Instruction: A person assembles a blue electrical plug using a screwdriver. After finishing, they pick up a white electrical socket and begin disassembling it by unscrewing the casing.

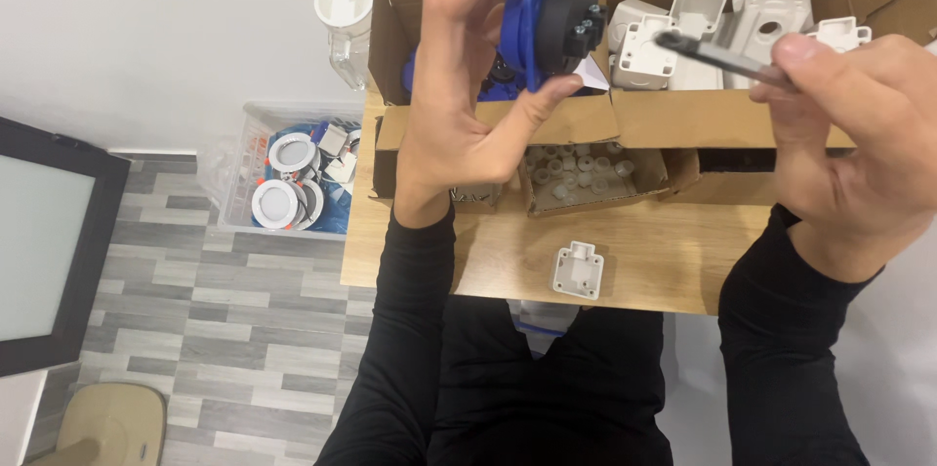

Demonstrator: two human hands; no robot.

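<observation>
My left hand (pixel 468 85) is raised close to the camera and grips a blue plastic part with a black round module (pixel 551 12) fixed to it. My right hand (pixel 859 134) holds a thin dark screwdriver (pixel 717 56), its tip pointing left toward the black module and a short way from it. Below on the wooden table (pixel 664 261) lies a small white plastic bracket (pixel 578 271), touched by neither hand.
Open cardboard boxes line the table's far side: one with blue parts (pixel 390 17), one with white plastic housings (pixel 752 12), a small one with clear plugs (pixel 581 173). A clear bin of round lamp fittings (pixel 293 173) and a white jug (pixel 344 2) stand left; a dark-framed panel (pixel 49 242) lies on the floor.
</observation>
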